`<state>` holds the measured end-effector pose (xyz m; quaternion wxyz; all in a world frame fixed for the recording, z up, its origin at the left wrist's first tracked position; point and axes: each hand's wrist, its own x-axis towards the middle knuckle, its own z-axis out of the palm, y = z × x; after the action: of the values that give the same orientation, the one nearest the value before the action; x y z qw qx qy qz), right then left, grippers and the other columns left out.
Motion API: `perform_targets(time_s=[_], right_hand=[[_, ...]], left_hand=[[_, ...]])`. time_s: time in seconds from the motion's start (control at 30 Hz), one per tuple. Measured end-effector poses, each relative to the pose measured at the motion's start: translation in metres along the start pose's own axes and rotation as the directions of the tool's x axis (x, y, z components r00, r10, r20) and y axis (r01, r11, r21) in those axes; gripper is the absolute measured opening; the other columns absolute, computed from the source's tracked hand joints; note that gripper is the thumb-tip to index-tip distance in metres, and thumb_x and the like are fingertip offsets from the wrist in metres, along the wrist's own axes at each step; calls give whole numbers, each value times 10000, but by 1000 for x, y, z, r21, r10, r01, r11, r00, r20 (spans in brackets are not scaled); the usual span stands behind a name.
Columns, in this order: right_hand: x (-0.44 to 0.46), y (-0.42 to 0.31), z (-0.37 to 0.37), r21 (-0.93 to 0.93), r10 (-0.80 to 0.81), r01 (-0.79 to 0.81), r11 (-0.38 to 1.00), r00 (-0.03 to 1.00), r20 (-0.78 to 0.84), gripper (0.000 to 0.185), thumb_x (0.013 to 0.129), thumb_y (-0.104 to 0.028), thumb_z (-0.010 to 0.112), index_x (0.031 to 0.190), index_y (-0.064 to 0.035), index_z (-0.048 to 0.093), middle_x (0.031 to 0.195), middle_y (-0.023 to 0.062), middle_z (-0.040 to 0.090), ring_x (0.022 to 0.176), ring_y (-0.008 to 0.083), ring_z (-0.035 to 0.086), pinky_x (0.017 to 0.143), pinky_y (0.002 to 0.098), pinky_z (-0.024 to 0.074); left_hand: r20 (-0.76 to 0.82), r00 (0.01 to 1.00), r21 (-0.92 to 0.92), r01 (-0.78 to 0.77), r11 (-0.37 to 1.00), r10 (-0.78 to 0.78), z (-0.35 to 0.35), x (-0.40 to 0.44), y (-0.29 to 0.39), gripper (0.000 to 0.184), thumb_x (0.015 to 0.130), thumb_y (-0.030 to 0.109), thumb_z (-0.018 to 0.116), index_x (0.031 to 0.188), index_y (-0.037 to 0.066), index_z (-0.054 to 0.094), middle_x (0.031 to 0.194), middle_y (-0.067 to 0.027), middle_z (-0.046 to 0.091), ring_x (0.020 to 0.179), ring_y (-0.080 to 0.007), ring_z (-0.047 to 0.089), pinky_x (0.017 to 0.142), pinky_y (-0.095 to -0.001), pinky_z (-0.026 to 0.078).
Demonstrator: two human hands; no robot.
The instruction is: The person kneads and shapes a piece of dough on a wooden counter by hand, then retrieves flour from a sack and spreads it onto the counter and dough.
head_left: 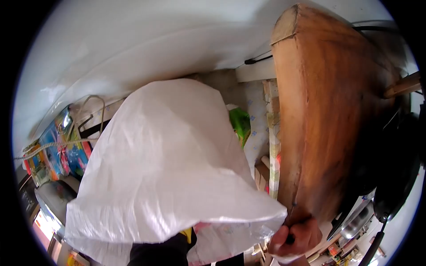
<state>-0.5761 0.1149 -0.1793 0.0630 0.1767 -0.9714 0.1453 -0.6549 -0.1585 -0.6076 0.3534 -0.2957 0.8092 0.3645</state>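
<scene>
A large white plastic sack fills the middle of the view, its mouth facing down toward me. A dark sleeve reaches up into that mouth; my left hand is hidden inside the sack, so its fingers do not show. A bit of yellow shows beside the sleeve at the rim. At the lower right, my right hand is closed, fingers curled, on the sack's right edge. Just above this hand rises a tall brown wooden piece of furniture, near the knuckles.
Black pans hang at the right, with a metal pan below. Behind the sack sits a green packet. Colourful packages and a rope are at the left. A white wall spans the top.
</scene>
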Motion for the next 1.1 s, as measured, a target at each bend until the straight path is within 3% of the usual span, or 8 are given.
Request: perform_targets(time_s=[0.2,0.27,0.57,0.73,0.8,0.9,1.0,1.1], right_hand=[[8,1,1,-21,-63,62,998,997,-41,300,848,-279,603,716,-91,410,616,93,430,462,255,410,417,377,296],[16,-2,-7,22,-29,28,999,999,16,142,789,-147,617,760,-86,493,588,93,455,423,277,458,387,361,377],[13,0,-2,-66,-94,93,993,996,-3,212,814,-203,619,737,-93,456,614,94,447,452,267,442,404,375,340],[2,12,-11,4,-43,43,999,999,31,254,817,-165,628,685,-84,426,633,108,413,458,289,423,402,399,295],[-1,12,-18,-54,-26,29,998,998,62,208,764,-155,639,680,-124,450,623,58,389,444,248,427,369,361,303],[6,2,-21,-1,21,-21,1000,997,69,232,764,-80,647,660,-92,440,653,94,439,479,298,447,423,398,348],[8,3,-23,8,-21,21,1000,1000,-12,189,767,-112,641,684,-116,471,658,57,447,501,250,497,405,378,385],[14,1,-26,-17,-20,19,1000,999,-46,186,782,-111,639,692,-109,476,690,60,484,574,258,551,441,383,431]], left_hand=[[-18,999,-113,31,993,-33,15,4,5,178,895,182,492,781,66,562,709,-95,551,544,-219,541,454,-348,418],[-23,999,-154,43,987,-47,21,12,5,183,900,188,494,771,74,555,695,-87,542,535,-213,532,447,-342,409],[-12,993,-397,105,912,-119,28,23,4,222,923,211,501,728,109,526,631,-52,501,494,-186,488,417,-312,371],[143,975,-709,220,670,-168,14,5,8,252,936,225,505,703,129,509,596,-32,478,471,-171,464,400,-295,350],[235,958,-805,285,520,-162,0,-15,13,264,941,230,507,694,137,503,581,-24,469,462,-165,454,393,-288,341],[369,922,-874,387,293,-120,-22,-45,12,285,949,238,509,679,148,493,560,-12,455,448,-157,440,383,-278,329],[494,869,-862,492,123,-21,-41,-79,19,306,957,246,512,665,160,483,539,0,441,435,-148,425,373,-268,316],[472,877,-841,478,253,-88,-95,-191,84,360,984,299,500,665,185,378,544,32,321,418,-110,285,380,-229,205]])
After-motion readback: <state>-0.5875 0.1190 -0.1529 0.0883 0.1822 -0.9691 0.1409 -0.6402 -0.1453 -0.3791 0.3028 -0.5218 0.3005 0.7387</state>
